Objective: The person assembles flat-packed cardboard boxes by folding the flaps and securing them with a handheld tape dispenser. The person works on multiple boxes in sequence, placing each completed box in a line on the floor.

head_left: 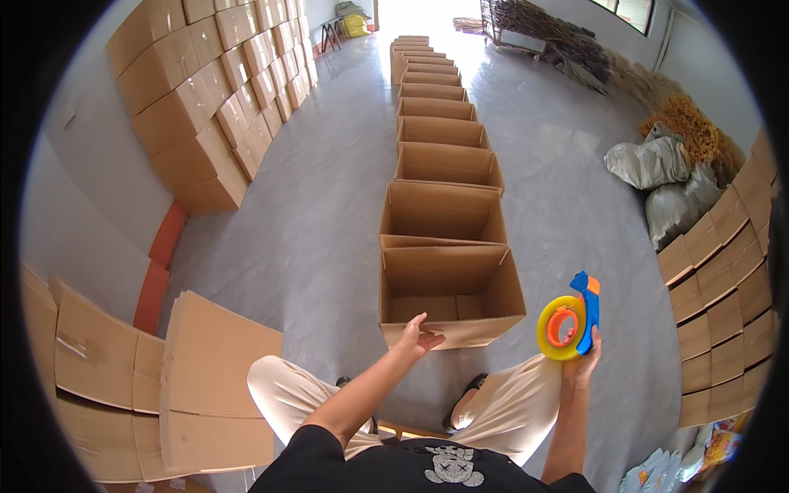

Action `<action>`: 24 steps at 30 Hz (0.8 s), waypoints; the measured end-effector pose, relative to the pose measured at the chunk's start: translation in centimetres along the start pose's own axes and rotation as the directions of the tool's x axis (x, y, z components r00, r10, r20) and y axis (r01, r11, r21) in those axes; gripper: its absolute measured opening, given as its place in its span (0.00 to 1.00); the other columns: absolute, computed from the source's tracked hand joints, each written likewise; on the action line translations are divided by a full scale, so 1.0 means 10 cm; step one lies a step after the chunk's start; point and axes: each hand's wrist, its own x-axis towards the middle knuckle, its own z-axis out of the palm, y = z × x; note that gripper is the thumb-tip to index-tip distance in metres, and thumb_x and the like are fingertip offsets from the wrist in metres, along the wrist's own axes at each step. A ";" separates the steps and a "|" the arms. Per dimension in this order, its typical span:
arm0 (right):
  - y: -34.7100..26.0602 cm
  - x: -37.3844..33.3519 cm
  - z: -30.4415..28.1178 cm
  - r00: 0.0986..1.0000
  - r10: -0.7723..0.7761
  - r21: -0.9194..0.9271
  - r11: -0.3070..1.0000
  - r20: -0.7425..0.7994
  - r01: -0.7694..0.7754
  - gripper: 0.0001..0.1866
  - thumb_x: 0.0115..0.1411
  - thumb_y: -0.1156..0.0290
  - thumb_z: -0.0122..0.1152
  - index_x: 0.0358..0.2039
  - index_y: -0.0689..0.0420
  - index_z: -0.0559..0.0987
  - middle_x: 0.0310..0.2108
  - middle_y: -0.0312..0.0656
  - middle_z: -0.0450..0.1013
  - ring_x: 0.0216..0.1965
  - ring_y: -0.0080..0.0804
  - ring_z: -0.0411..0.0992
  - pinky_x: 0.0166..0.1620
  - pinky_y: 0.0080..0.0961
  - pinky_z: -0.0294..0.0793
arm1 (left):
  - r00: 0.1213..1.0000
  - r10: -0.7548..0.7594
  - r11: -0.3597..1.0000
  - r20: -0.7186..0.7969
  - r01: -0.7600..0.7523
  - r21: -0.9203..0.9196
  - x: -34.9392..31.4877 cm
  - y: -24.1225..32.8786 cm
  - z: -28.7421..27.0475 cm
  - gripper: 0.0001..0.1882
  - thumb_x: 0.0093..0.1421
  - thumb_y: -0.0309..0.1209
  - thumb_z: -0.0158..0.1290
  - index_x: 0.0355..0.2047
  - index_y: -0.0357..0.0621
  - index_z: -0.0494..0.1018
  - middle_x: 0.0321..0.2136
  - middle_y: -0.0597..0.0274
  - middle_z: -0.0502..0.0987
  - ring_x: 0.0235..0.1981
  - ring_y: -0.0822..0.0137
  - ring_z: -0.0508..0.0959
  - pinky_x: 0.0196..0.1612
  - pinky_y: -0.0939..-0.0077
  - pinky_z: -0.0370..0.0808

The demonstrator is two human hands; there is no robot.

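In my right hand (584,361) is a tape dispenser (590,308) with a blue frame, an orange hub and a yellow roll. I grip it at its lower end, to the right of the nearest box. My left hand (417,335) is at the near wall of that open cardboard box (452,332), fingers stretched toward the right and thumb apart. Whether the fingers touch the cardboard or hover just in front of it, I cannot tell. The box stands between my knees and beyond my feet, its top open and its floor visible inside.
Several more open boxes (444,215) run in a line away from me. Sealed cartons (185,115) are stacked at the left wall, flattened cardboard (218,361) at near left. On the right are folded cartons (715,279), grey sacks (649,164), dried plant bundles (690,123) and plastic bags (653,472).
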 end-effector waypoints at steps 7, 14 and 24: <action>0.16 0.04 0.20 0.986 0.017 0.022 1.000 -0.167 -0.013 0.20 0.57 0.54 0.54 0.38 0.60 0.73 0.25 0.43 0.73 0.25 0.31 0.72 0.31 0.25 0.73 | 0.986 0.167 0.973 -0.003 -0.165 -0.162 0.21 0.29 0.43 0.06 0.45 0.26 0.46 0.20 0.35 0.62 0.22 0.35 0.68 0.32 0.33 0.73 0.43 0.39 0.74; 0.12 0.07 0.15 0.995 -0.093 -0.188 0.979 -0.043 0.083 0.23 0.53 0.58 0.58 0.43 0.63 0.71 0.31 0.44 0.74 0.29 0.31 0.74 0.36 0.25 0.75 | 0.979 0.200 0.967 0.030 -0.192 -0.170 0.63 0.91 0.92 0.08 0.45 0.28 0.46 0.21 0.33 0.62 0.26 0.38 0.67 0.33 0.32 0.73 0.41 0.34 0.74; 0.09 0.06 0.07 0.997 -0.082 -0.377 0.923 0.004 0.078 0.28 0.49 0.57 0.62 0.44 0.64 0.69 0.34 0.42 0.72 0.34 0.27 0.73 0.39 0.22 0.73 | 0.688 0.539 0.841 0.485 -0.473 -0.263 1.00 2.05 2.02 0.14 0.53 0.28 0.52 0.37 0.35 0.63 0.36 0.45 0.67 0.42 0.41 0.72 0.53 0.47 0.70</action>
